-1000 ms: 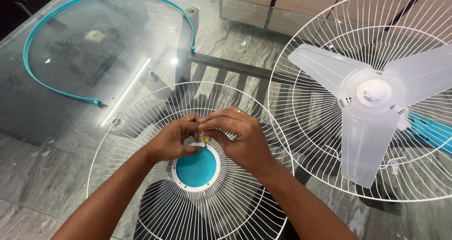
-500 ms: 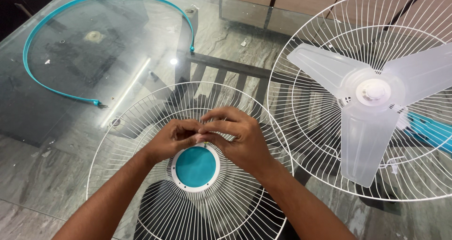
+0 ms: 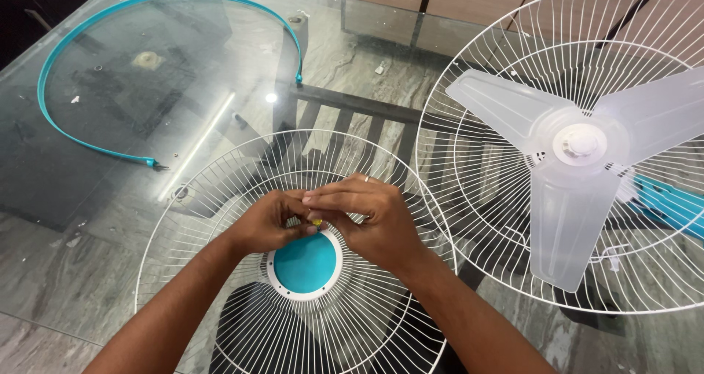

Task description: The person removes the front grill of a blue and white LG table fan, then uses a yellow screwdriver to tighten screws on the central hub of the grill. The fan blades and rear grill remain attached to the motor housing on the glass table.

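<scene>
On the glass table (image 3: 110,220), both hands, left hand (image 3: 270,221) and right hand (image 3: 367,224), pinch a small yellow piece (image 3: 316,221) above the white grille's (image 3: 220,198) round teal badge (image 3: 305,262).

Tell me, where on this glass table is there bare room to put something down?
Bare glass lies inside the teal rim band, and along the near left edge beside the loose front grille. The right is crowded by the fan with its blades; both hands fill the grille's centre.
</scene>
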